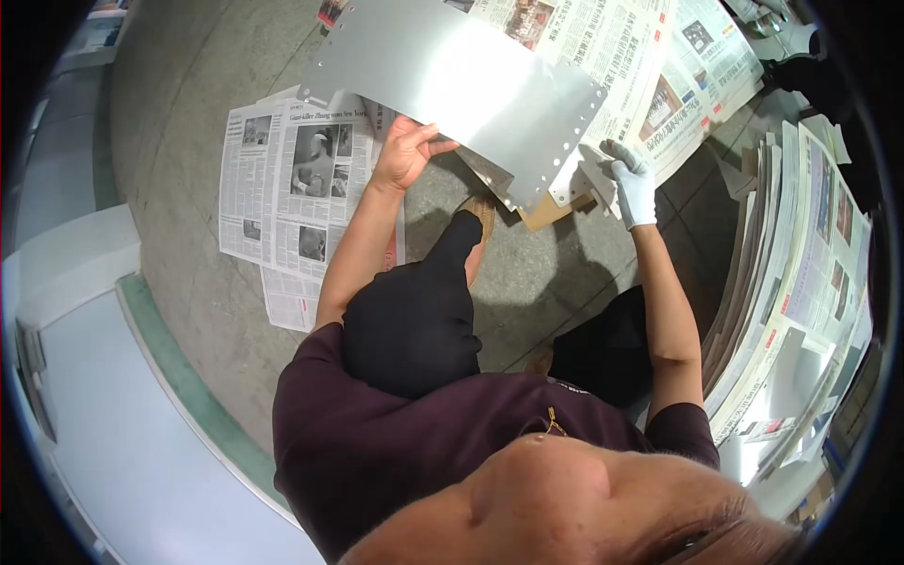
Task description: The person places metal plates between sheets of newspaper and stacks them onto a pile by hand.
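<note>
A large shiny metal sheet (461,71) with small holes along its ends lies tilted across the top middle. My bare left hand (407,153) grips its near long edge, thumb and fingers around the rim. My right hand (629,179), in a white glove with dark fingertips, is at the right of the sheet, its fingers bent at the edge of a smaller grey metal piece (595,169). Whether it grips that piece is hard to tell. Beneath the sheet's near right corner, more metal edges and a brown cardboard piece (554,213) show.
Newspaper (282,202) lies on the grey floor at left, and more newspaper (697,66) spreads at the upper right. A tall stack layered with newspaper (800,254) stands at right. A pale cabinet-like surface (169,414) is at lower left. My knees are below the sheet.
</note>
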A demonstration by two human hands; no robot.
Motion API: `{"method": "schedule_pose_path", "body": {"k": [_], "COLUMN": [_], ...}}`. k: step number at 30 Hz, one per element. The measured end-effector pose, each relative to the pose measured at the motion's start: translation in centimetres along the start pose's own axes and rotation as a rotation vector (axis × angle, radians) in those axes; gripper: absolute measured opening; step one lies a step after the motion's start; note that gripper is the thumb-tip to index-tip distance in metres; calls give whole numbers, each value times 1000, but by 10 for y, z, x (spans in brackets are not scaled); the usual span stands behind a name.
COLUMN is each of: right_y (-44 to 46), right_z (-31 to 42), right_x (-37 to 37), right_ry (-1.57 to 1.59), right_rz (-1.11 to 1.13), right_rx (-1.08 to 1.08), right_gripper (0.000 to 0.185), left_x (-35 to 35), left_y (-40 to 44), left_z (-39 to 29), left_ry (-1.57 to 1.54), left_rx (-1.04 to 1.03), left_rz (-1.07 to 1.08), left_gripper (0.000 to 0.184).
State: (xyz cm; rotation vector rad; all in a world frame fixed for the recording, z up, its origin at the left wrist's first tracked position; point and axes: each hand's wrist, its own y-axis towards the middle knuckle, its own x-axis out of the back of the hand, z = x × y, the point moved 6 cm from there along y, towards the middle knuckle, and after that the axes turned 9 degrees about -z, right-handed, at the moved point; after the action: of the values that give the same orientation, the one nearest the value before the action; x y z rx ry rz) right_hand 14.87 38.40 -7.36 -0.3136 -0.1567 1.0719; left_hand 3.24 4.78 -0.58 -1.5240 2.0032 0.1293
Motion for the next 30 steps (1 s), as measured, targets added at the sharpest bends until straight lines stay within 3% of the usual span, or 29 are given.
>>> {"method": "schedule_pose_path", "body": {"k": [17,23,25,27,30], "right_y": [3,-24,-49,-66,-89], "right_z": [-9,30,71,105,124], "right_x": [-6,-18,-34,-56,-72], "right_ry": [-18,-550,-672,-813,-860], "right_rz": [46,16,-6,197,254], "right_rx": [28,337,688,832,901], "right_gripper": [33,38,50,63,70], "left_x": [8,24,4,-10,-9], "left_y": [-5,-1,-4,-6,-6], "left_z": [-4,5,-3,-9,-9], "left_ry": [-7,93,152,118,107], "left_rx": [-11,-11,-32,-62,-124], "left_rz": [-16,-12,-4,-49,-122], "left_gripper": [40,39,40,40,39]}}
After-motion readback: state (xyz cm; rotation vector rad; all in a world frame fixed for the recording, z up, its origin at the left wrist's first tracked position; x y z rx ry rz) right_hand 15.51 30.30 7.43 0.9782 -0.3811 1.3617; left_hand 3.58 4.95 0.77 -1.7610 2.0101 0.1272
